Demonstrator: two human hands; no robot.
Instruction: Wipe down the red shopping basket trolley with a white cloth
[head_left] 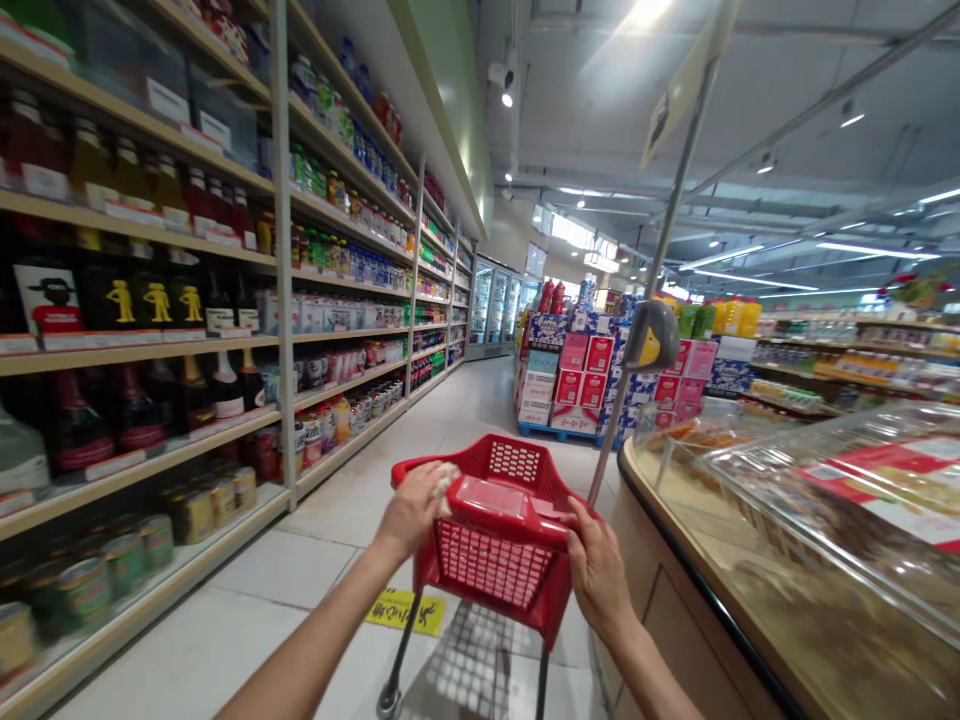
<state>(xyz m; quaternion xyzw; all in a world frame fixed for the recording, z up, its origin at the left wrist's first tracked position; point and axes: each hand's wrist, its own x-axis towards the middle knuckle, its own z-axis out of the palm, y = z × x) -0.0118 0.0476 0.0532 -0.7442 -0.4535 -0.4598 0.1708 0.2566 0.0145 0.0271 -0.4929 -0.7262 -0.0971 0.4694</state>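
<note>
A red plastic shopping cart [499, 565] stands in front of me, its lattice basket facing away down the aisle. My left hand [409, 510] is closed at the left part of the cart's handle, pressing a crumpled whitish cloth or tissue [447, 478] against it. At the other end of the handle, my right hand [601, 565] has its fingers wrapped over the red plastic. Between the two hands a clear-covered panel [491, 495] shows on the handle. The cart's inside is mostly hidden.
Shelves of bottles and cans [180, 340] line the left side. A rounded counter [652, 530] with clear packages [795, 500] stands close on the right, beside a metal pole [615, 410]. Stacked boxes [581, 385] stand ahead. A yellow floor sticker [405, 612] lies under the cart.
</note>
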